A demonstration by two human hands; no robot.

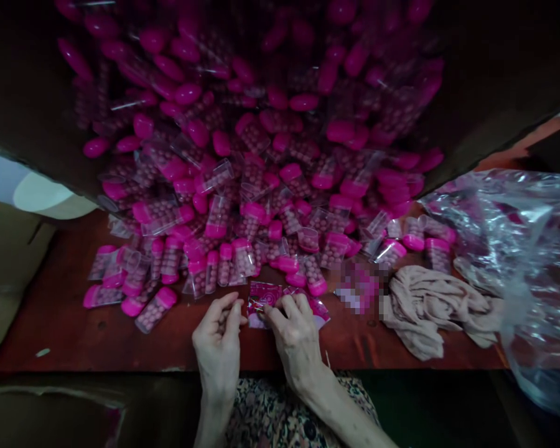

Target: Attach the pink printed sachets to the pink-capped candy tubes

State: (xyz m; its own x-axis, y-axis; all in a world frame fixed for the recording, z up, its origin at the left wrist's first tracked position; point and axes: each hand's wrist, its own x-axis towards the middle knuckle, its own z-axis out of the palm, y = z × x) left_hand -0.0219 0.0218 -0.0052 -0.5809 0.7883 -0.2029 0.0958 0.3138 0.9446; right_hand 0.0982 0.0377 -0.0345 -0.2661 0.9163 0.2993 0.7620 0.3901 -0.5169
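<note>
My left hand [218,339] is closed near the front of the red-brown table, thumb against curled fingers. What lies inside it is mostly hidden; rounded pinkish shapes show between the fingers. Beside it, my right hand [296,336] bends its fingers over a printed pink label [265,292] and pinches at its lower edge. More printed pink paper [320,307] shows to the right of that hand. Just beyond both hands lie clear plastic containers of small pinkish balls with bright pink caps, one of them [313,275] close to the labels.
A large heap of capped containers [252,211] spills forward from a dark box. Several containers, one of them tilted [155,309], lie at the left. On the right are a crumpled beige cloth [441,305] and clear plastic wrapping [536,261]. A blurred pink piece [359,286] lies near the cloth.
</note>
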